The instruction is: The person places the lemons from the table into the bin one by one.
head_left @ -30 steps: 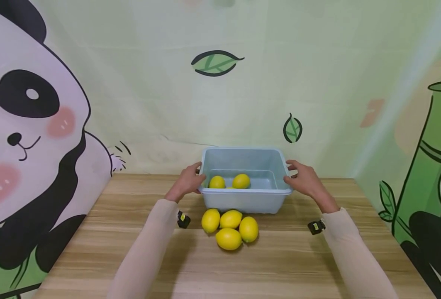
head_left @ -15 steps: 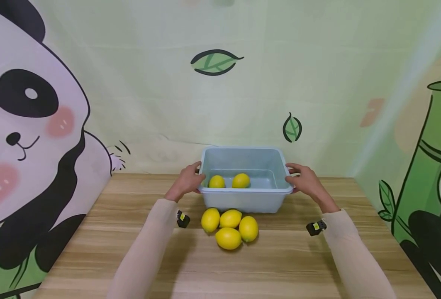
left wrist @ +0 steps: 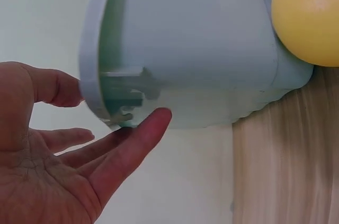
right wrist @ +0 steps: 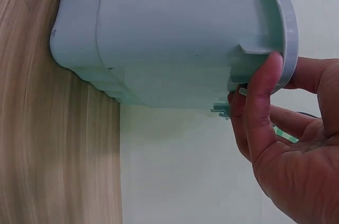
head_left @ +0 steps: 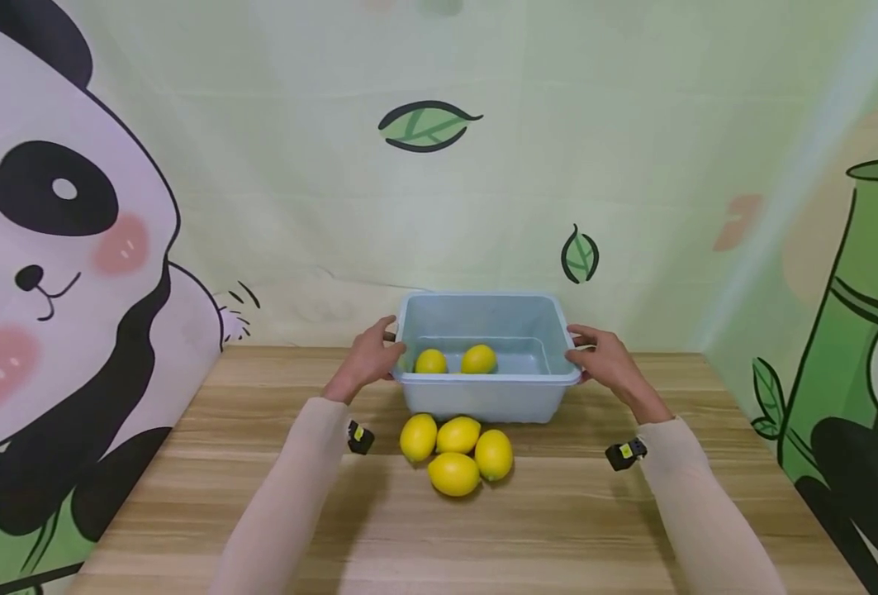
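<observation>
A light blue plastic bin [head_left: 486, 400] stands near the back of the table. Inside it two lemons show, one at the left [head_left: 430, 362] and another beside it [head_left: 479, 359]. My left hand [head_left: 367, 361] is at the bin's left end. In the left wrist view its thumb tip is right at the rim, and the other fingers spread loosely below it. At the opposite end my right hand [head_left: 608, 361] grips the rim; the right wrist view has its fingers curled under the edge. Several lemons [head_left: 454, 474] lie clustered on the table just before the bin.
The wooden table [head_left: 557, 529] ends at a pale green backdrop [head_left: 297, 190] directly behind the bin. A panda [head_left: 59, 248] is printed on the cloth at the left, bamboo [head_left: 847, 347] at the right.
My left hand has eased slightly leftward from the rim, its upper finger lifting off. The right hand has closed a little further under its end. Bin and lemons stay put.
</observation>
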### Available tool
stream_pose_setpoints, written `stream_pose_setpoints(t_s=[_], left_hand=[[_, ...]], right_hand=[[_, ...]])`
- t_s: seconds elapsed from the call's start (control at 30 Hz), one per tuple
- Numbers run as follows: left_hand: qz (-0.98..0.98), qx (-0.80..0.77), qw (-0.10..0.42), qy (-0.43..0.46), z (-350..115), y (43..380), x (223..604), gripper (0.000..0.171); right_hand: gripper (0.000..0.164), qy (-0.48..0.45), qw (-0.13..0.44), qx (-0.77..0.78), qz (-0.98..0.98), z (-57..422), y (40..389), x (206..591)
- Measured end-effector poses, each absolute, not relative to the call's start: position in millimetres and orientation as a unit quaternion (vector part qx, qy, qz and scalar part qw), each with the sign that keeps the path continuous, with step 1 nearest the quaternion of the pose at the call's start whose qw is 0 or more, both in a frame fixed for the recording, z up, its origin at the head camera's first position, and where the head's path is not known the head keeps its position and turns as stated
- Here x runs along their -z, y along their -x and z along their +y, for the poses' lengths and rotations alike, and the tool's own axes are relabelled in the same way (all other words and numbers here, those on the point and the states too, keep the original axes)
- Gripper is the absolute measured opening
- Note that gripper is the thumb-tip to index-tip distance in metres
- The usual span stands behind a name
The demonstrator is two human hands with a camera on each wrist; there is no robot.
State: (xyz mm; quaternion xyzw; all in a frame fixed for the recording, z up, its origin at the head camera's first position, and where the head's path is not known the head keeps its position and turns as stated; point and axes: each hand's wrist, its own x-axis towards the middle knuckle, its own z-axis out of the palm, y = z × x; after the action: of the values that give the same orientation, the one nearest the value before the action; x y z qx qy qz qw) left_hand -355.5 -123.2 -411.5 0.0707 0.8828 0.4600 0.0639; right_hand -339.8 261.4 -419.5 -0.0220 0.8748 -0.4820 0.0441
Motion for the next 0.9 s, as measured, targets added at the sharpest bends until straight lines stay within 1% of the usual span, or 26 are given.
stream_pose_setpoints(t_s=[0.37,0.6,0.8,0.9], left_hand=[[0.902,-0.422,-0.017,-0.091,-126.1,340.5,400.4,0.06],[0.898,-0.412,-0.07,-0.137,-117.9,313.7,394.1,0.055],[0.905,-0.363,-0.136,-0.174,-109.4,291.9,395.0,0.051],[0.911,-0.332,-0.154,-0.192,-106.4,281.7,398.2,0.05]], right_hand=[[0.06,0.021,0.032,0.476,0.879,261.4,339.5,420.9],[0.06,0.021,0.039,0.486,0.873,261.3,340.1,421.6],[0.06,0.022,0.043,0.494,0.868,260.3,340.6,422.7],[0.06,0.022,0.046,0.496,0.867,259.8,340.3,423.5]])
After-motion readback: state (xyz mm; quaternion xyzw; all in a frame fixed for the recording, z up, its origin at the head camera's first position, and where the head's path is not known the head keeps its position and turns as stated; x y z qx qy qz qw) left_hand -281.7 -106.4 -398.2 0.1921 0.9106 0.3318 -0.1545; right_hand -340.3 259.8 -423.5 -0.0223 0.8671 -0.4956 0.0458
